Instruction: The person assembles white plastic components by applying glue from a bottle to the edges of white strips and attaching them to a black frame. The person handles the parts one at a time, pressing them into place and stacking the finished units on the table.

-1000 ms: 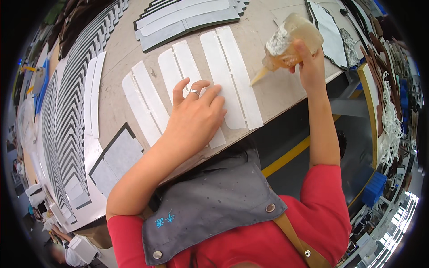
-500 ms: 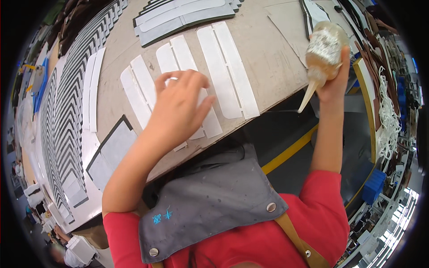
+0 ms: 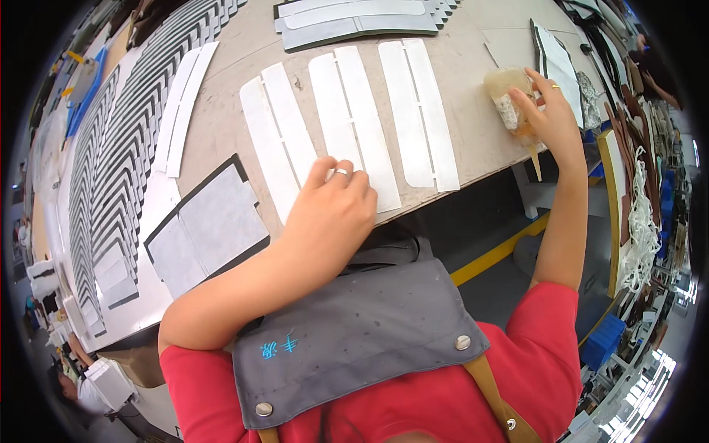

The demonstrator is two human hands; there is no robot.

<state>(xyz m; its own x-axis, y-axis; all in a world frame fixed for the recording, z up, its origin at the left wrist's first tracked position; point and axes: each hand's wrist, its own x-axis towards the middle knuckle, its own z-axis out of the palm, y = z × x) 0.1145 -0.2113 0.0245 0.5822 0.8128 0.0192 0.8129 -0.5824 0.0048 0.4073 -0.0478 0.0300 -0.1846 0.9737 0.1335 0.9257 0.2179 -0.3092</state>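
My left hand point(image 3: 336, 203) rests over the near ends of the white strip panels, its fingers bent and drawn together. The fingertips are hidden, so what they pinch, if anything, does not show. Beneath and beside it lie the middle white panel point(image 3: 347, 111) and the left white panel point(image 3: 281, 133), each a long strip pair with a narrow slit. A third white panel point(image 3: 421, 111) lies to the right. My right hand point(image 3: 554, 118) has its fingers around a clear glue bottle point(image 3: 506, 111) of amber liquid, tilted at the table's edge with its nozzle pointing down and towards me.
A grey panel with dark edges point(image 3: 218, 214) lies at the left. Overlapping rows of dark-edged pieces point(image 3: 162, 96) fan out beyond it, beside another white strip pair point(image 3: 185, 111). More grey and white panels point(image 3: 354, 22) are stacked at the back. White cords point(image 3: 641, 229) hang at the right.
My right hand has moved the glue bottle lower, against the table's edge. My left hand has shifted right and nearer to me, with its fingers drawn in. The view has shifted, moving the table contents rightward.
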